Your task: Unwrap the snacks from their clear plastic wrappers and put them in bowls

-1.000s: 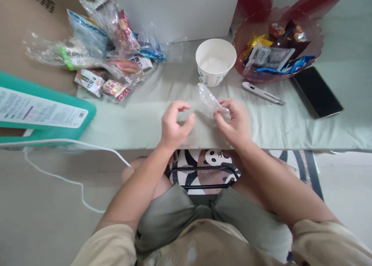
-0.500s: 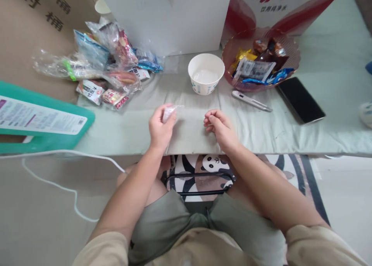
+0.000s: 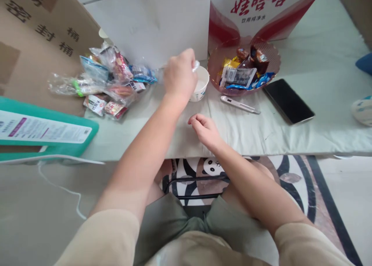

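Observation:
My left hand (image 3: 180, 75) is closed on a crumpled clear plastic wrapper (image 3: 195, 66), which pokes out past the fingers. That hand is raised over the left rim of a white paper bowl (image 3: 201, 91) and hides part of it. Lower and nearer the table edge, my right hand (image 3: 205, 131) hovers with its fingers curled in, and nothing shows in it. To the left of the bowl lies a heap of packaged snacks (image 3: 116, 66) in clear and printed wrappers.
Right of the bowl stands a pink-tinted clear plastic dish (image 3: 214, 77) holding several wrapped snacks. A utility knife (image 3: 240, 104) and a black phone (image 3: 289, 101) lie before it. White and red boxes (image 3: 157, 26) back the table. A green-framed item (image 3: 93, 129) stands left.
My left hand has moved forward and to the right, from near the table edge to the paper bowl, with the wrapper in it. My right hand's fingers have curled in more. The view has shifted.

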Tool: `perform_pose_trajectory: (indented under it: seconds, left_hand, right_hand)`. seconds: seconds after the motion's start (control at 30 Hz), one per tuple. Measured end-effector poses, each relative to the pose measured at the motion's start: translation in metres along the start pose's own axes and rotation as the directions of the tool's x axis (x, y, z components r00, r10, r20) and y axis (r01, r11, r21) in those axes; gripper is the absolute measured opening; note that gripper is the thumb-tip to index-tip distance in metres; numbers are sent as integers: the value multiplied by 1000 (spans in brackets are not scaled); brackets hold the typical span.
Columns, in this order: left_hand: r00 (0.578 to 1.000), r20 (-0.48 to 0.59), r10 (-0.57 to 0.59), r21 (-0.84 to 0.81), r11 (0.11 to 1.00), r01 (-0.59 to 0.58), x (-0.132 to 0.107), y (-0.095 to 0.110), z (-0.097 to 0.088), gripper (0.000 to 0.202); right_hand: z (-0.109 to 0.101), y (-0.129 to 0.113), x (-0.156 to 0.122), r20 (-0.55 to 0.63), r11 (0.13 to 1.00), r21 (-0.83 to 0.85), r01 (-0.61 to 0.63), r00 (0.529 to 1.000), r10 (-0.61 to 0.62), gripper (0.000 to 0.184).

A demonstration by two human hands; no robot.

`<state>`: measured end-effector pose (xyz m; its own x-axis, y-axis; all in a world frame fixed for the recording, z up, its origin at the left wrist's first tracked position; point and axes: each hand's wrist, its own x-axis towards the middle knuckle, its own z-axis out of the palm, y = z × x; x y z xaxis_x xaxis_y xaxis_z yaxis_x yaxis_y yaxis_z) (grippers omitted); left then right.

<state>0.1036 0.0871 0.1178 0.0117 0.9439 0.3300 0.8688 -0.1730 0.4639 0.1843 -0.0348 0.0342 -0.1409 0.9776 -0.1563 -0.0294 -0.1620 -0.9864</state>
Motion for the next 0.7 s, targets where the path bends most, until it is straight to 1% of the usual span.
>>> perform_pose_trajectory:
  seconds: [0.03, 0.07, 0.1, 0.13, 0.17, 0.23, 0.27, 0.3, 0.33, 0.37, 0.4, 0.43, 0.47, 0.5, 0.53, 0.57, 0.6, 0.63, 0.67, 0.7]
  left_hand:
    - [994, 106, -32, 63, 998, 25, 12, 4, 12, 35]
    - [979, 193, -69, 99, 994, 51, 22, 5, 23, 36]
    - [953, 284, -107, 120, 990, 75, 30, 5, 34, 34]
    - [905, 398, -150, 141, 985, 102, 36, 5, 42, 31]
    - [844, 501, -193, 169, 978, 123, 41, 4, 49, 27]
    - [705, 664, -248, 205, 968, 148, 49, 4, 52, 19]
    - [646, 717, -262, 211, 965, 157, 51, 5, 49, 17]
    - [629, 738, -244, 185, 970, 159, 53, 6, 43, 17]
    - [642, 735, -216, 145, 976, 162, 53, 8, 35, 18]
    - [696, 696, -175, 99, 984, 149, 51, 8, 24, 21]
    - [805, 586, -97, 6, 993, 116, 45, 7, 14, 24]
    - [891, 452, -48, -65, 994, 86, 36, 3, 3, 25]
    - [944, 330, -15, -147, 987, 67, 25, -4, -7, 25]
    - [993, 116, 21, -344, 939, 20, 11, -15, -16, 24]
    - [1000, -27, 16, -484, 875, -27, -4, -30, -22, 21]
    - [990, -143, -20, -560, 826, -64, -19, -47, -27, 20]
    - [968, -238, -84, -585, 808, -74, -33, -68, -31, 20]
    - [930, -327, -169, -574, 817, -53, -45, -89, -34, 18]
    - [906, -356, -231, -531, 847, 7, -55, -112, -36, 17]
    - [870, -398, -291, -458, 885, 86, -63, -135, -40, 17]
  right_hand:
    - [0, -1, 2, 5, 1000, -4, 14, 1000, -14, 19]
    - [1, -2, 4, 8, 1000, -8, 27, 1000, -27, 19]
    - [1, -3, 6, 7, 999, -12, 32, 999, -32, 18]
    - [1, -3, 8, 6, 999, -13, 29, 1000, -29, 18]
    - [1, -3, 11, 3, 1000, -10, 23, 1000, -23, 18]
    - [1, -3, 15, -3, 1000, 2, 8, 1000, -8, 19]
    - [1, -2, 17, -6, 1000, 8, 5, 1000, -5, 20]
    - [1, -2, 19, -11, 1000, 11, 4, 1000, -4, 21]
    - [0, -1, 21, -18, 1000, 13, 3, 1000, -3, 21]
    - [0, 0, 22, -28, 1000, 15, 1, 1000, -1, 22]
    - [-1, 0, 23, -36, 1000, 18, -2, 999, 3, 22]
    - [-1, 0, 23, -45, 1000, 21, -4, 999, 5, 22]
    - [-2, 1, 23, -54, 1000, 22, -4, 999, 6, 22]
    - [-1, 1, 22, -60, 1000, 18, -3, 998, 4, 22]
    - [-1, 1, 21, -66, 1000, 10, 1, 998, -1, 22]
    - [0, 1, 19, -69, 1000, -3, 6, 998, -6, 22]
    - [1, 2, 18, -71, 1000, -20, 9, 997, -10, 22]
    - [3, 2, 16, -71, 999, -41, 9, 997, -11, 22]
    - [6, 3, 14, -67, 998, -63, 7, 998, -11, 23]
    - [8, 3, 13, -63, 997, -83, 7, 998, -12, 23]
